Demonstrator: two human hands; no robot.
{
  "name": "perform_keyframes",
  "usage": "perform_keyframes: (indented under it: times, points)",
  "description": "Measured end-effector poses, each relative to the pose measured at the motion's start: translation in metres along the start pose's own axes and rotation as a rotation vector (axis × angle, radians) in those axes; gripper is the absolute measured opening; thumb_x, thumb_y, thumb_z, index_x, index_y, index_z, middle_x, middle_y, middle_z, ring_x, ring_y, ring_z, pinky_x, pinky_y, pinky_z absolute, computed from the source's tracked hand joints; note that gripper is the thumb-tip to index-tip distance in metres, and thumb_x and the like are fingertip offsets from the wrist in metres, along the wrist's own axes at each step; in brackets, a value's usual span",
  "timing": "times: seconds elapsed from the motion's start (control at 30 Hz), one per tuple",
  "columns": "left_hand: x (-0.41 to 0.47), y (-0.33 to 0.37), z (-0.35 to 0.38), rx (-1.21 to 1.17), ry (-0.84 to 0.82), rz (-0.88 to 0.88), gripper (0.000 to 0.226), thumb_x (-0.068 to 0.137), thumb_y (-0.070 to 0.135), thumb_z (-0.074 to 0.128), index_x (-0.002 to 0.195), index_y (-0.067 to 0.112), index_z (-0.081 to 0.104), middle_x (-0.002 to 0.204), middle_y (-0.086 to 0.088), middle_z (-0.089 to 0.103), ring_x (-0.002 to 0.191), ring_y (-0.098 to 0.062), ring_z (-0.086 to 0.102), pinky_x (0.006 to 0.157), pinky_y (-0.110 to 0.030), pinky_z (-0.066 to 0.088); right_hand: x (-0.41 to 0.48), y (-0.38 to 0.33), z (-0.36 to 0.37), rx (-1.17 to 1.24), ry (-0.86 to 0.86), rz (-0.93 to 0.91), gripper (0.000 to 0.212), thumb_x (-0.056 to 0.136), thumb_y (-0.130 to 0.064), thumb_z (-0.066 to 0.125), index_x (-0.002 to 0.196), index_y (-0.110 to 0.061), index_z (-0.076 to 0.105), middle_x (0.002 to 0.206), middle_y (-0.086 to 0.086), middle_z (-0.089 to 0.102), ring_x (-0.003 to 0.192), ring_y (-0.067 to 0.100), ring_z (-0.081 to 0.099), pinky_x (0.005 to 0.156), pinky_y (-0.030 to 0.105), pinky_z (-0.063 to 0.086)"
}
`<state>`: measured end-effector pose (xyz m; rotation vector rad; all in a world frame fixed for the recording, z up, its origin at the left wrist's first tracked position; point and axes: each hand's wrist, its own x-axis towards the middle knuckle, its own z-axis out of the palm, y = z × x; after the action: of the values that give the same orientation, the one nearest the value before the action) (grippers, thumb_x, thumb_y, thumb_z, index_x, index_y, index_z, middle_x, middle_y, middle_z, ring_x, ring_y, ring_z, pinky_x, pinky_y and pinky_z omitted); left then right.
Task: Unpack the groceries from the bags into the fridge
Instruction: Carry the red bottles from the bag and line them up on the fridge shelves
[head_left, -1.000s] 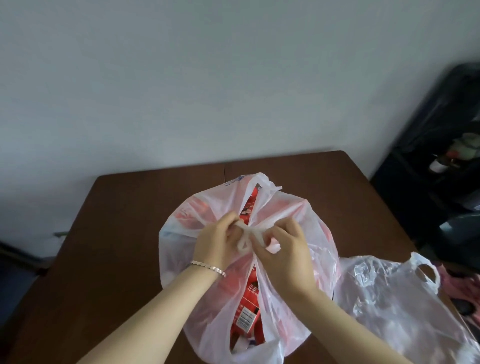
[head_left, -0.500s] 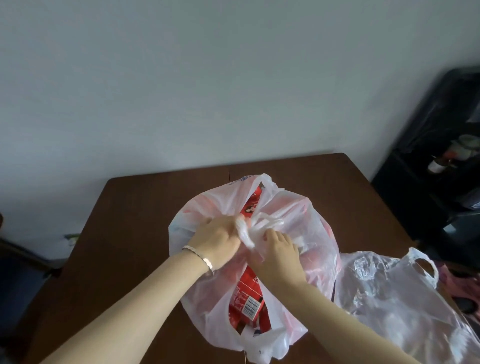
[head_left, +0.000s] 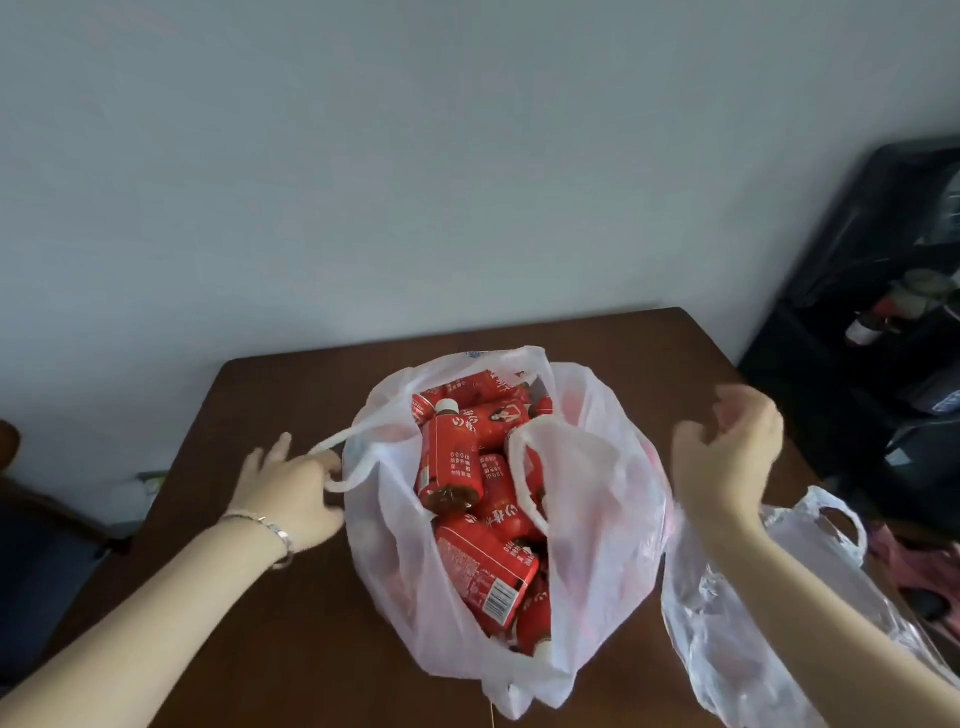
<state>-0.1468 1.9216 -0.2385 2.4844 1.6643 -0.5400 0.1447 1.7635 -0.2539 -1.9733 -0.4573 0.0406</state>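
A thin white plastic bag (head_left: 602, 499) stands on the brown table (head_left: 249, 634) with its mouth wide open. Inside lie several red-labelled drink bottles (head_left: 450, 462) with white caps. My left hand (head_left: 291, 493) is left of the bag; its fingers hook the bag's left handle loop (head_left: 347, 457) and pull it outward. My right hand (head_left: 727, 457) hovers to the right of the bag with loosely curled fingers that hold nothing. The bag's right handle (head_left: 522, 467) stands up loose over the bottles.
A second, crumpled clear plastic bag (head_left: 753, 623) lies at the table's right front, under my right forearm. A dark rack (head_left: 883, 338) with small items stands by the wall at right. A dark chair (head_left: 36, 561) sits off the table's left edge.
The knot in the handles has come undone and the bag has opened. My hands have moved apart, the left keeping one handle and the right letting go.
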Motion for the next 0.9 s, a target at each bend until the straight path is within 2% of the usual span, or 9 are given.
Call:
perform_keyframes:
  times: [0.1,0.2,0.3,0.43,0.53,0.63,0.7,0.77,0.9]
  points:
    - [-0.017,0.023,-0.007,-0.350,0.374,0.172,0.047,0.077,0.012,0.053,0.123,0.016,0.056,0.126,-0.010,0.059,0.135,-0.035,0.033,0.114,-0.045,0.024,-0.040,-0.032,0.019,-0.022,-0.352,-0.840,0.031,0.075,-0.012,0.052,0.103,-0.011,0.065,0.107,0.006,0.062,0.107,0.020,0.050,0.100,0.026,0.034]
    - [-0.034,0.055,-0.017,-0.345,0.807,0.624,0.043,0.070,0.016,0.046,0.108,0.005,0.064,0.115,-0.010,0.063,0.124,-0.030,0.047,0.108,-0.046,0.033,-0.058,-0.036,0.047,-0.463,-0.832,-1.219,0.032,0.078,-0.028,0.048,0.101,-0.022,0.069,0.110,-0.002,0.065,0.112,0.020,0.056,0.107,0.046,0.035]
    - [-0.038,0.083,-0.009,-0.061,0.666,0.923,0.039,0.077,0.030,0.046,0.106,0.016,0.068,0.117,0.000,0.065,0.121,-0.020,0.053,0.111,-0.044,0.031,-0.050,-0.032,0.049,-0.952,-1.070,-1.208,0.035,0.089,-0.029,0.046,0.120,-0.022,0.059,0.126,-0.004,0.058,0.132,0.021,0.037,0.116,0.048,-0.002]
    - [-0.023,0.095,0.014,0.370,0.353,1.067,0.032,0.082,0.044,0.050,0.098,0.023,0.068,0.099,0.004,0.071,0.114,-0.021,0.058,0.115,-0.046,0.018,-0.028,-0.038,0.037,-1.151,-1.130,-1.248,0.029,0.094,-0.027,0.043,0.113,-0.016,0.061,0.112,0.001,0.063,0.109,0.023,0.054,0.113,0.041,0.024]
    - [-0.019,0.093,0.012,0.520,0.179,1.013,0.037,0.091,0.048,0.045,0.099,0.018,0.065,0.104,-0.002,0.069,0.103,-0.022,0.059,0.109,-0.038,0.011,-0.009,-0.038,0.022,-1.131,-1.171,-1.060,0.030,0.093,-0.026,0.041,0.106,-0.012,0.063,0.095,0.004,0.066,0.083,0.019,0.060,0.086,0.028,0.049]
    - [-0.018,0.076,0.002,0.505,0.133,0.740,0.041,0.097,0.044,0.034,0.122,0.018,0.052,0.142,-0.002,0.042,0.099,-0.021,0.058,0.078,-0.032,0.047,0.013,-0.022,0.002,-1.048,-1.131,-0.834,0.029,0.092,-0.032,0.047,0.117,-0.020,0.054,0.095,-0.001,0.063,0.080,0.013,0.054,0.074,0.022,0.046]
    - [-0.013,0.056,0.004,0.434,0.206,0.461,0.051,0.097,0.046,0.034,0.144,0.027,0.026,0.129,-0.005,0.052,0.096,-0.020,0.060,0.063,-0.026,0.044,0.024,0.004,-0.007,-1.011,-1.084,-0.641,0.043,0.090,-0.040,0.052,0.130,-0.026,0.041,0.081,-0.009,0.054,0.075,0.011,0.051,0.070,0.021,0.046]
    - [-0.008,0.031,0.006,0.300,0.181,0.090,0.064,0.094,0.053,0.035,0.148,0.026,0.015,0.112,-0.001,0.061,0.097,-0.017,0.061,0.070,-0.026,0.046,0.028,0.035,-0.011,-0.867,-0.978,-0.334,0.054,0.088,-0.041,0.058,0.135,-0.027,0.036,0.078,-0.007,0.055,0.066,0.012,0.057,0.063,0.021,0.051]
    - [-0.008,-0.005,0.037,-0.055,-0.241,-0.335,0.062,0.085,0.068,0.039,0.120,0.018,0.051,0.077,0.000,0.062,0.070,-0.013,0.062,0.059,-0.024,0.044,0.026,0.077,-0.004,-0.481,-0.758,0.143,0.038,0.089,-0.029,0.061,0.124,-0.021,0.049,0.076,0.006,0.064,0.045,0.017,0.059,0.046,0.022,0.047]
